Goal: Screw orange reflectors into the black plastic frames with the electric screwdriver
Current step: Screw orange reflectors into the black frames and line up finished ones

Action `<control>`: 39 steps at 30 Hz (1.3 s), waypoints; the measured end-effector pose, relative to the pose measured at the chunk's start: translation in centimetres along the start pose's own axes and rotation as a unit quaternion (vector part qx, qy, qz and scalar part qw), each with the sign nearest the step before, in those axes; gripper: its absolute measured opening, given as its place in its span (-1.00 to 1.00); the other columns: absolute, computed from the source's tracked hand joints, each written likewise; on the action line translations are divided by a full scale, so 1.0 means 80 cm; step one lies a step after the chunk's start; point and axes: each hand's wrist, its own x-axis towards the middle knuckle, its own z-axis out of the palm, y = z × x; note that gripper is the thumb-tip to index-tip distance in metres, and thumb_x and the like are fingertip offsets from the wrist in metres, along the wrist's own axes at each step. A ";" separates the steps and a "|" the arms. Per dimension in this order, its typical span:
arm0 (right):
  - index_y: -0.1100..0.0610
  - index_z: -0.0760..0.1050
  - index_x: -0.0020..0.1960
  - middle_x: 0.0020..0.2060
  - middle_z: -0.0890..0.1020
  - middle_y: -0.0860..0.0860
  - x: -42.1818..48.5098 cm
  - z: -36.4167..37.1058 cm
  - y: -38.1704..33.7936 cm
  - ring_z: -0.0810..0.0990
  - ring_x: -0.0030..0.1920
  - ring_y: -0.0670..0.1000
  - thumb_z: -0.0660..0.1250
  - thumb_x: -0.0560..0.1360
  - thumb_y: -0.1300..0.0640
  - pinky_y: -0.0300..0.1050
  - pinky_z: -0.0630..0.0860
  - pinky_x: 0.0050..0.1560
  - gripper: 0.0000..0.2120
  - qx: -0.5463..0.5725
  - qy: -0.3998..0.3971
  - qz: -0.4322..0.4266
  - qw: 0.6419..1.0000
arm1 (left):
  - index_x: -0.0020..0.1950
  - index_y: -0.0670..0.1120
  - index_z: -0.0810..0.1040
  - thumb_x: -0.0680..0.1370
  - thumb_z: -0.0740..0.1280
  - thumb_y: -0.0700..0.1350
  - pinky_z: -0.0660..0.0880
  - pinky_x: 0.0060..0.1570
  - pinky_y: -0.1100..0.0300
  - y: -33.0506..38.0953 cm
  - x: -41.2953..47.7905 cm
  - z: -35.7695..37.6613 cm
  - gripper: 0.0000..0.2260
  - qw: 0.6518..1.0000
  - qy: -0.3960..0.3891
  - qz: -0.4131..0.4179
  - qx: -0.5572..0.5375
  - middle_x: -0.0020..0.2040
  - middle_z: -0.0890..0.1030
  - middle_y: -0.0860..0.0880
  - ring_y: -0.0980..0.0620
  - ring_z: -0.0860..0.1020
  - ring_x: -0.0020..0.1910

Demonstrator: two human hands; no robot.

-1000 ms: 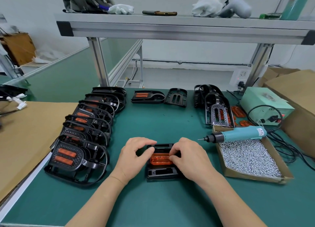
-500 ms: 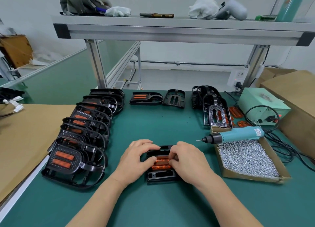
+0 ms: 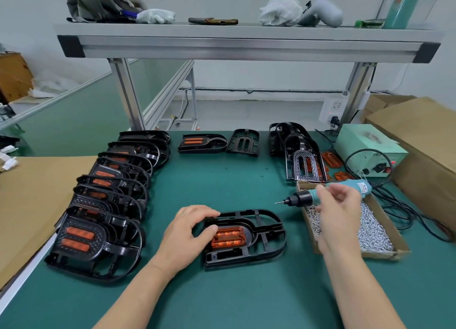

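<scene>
Head view: right hand (image 3: pixel 338 220) grips the electric screwdriver (image 3: pixel 302 198), left hand (image 3: pixel 182 235) pinches the black frame (image 3: pixel 267 230); a slack pinch could let the orange reflector (image 3: pixel 228 237) shift.

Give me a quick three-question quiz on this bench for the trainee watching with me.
1. True or false: the right hand grips the electric screwdriver.
2. Where is the orange reflector nearest the left hand? A: seated in the black frame that this hand holds. B: in the screw box. C: on the overhead shelf.
3. Fill in: the screwdriver's bit points toward the person's ____.
Key: 1 true; 2 A; 3 left.
</scene>
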 end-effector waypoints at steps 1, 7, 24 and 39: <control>0.05 0.44 0.07 0.03 0.54 0.00 0.006 -0.008 -0.001 0.51 -0.06 -0.01 0.39 0.56 0.19 -0.12 0.47 0.01 -0.84 -0.010 0.010 0.000 1.000 | 0.13 0.21 0.61 0.48 0.31 0.09 0.37 0.32 0.13 0.000 0.000 0.001 -0.76 1.000 0.002 0.000 0.000 0.15 0.56 0.27 0.21 0.42 0.28; -0.01 0.56 -0.21 -0.26 0.64 -0.10 0.032 -0.054 -0.010 0.56 -0.20 0.03 0.42 0.48 0.12 -0.09 0.42 -0.21 -0.90 -0.519 -0.111 -0.099 0.842 | 0.13 0.18 0.62 0.51 0.36 0.04 0.35 0.27 0.25 -0.002 -0.001 0.001 -0.79 1.000 0.014 0.003 -0.004 0.11 0.57 0.33 0.20 0.45 0.26; 0.08 0.58 -0.26 -0.37 0.59 -0.06 0.004 -0.036 -0.036 0.54 -0.27 -0.02 0.32 0.59 0.03 -0.07 0.42 -0.23 -0.72 -0.484 -0.162 -0.159 0.845 | 0.05 -0.01 0.66 0.52 0.31 0.07 0.31 0.19 0.46 0.012 -0.009 0.004 -0.76 0.982 0.156 0.095 0.045 0.01 0.59 0.25 0.18 0.51 0.12; 0.16 0.54 -0.27 -0.35 0.61 0.06 -0.107 0.107 -0.006 0.53 -0.23 0.09 0.26 0.62 -0.04 0.00 0.49 -0.12 -0.62 -0.348 -0.422 -0.143 0.825 | -0.04 -0.19 0.68 0.57 0.34 -0.14 0.47 0.07 0.22 0.006 -0.011 0.011 -0.84 0.940 0.257 0.207 0.087 -0.10 0.62 0.02 0.03 0.54 -0.08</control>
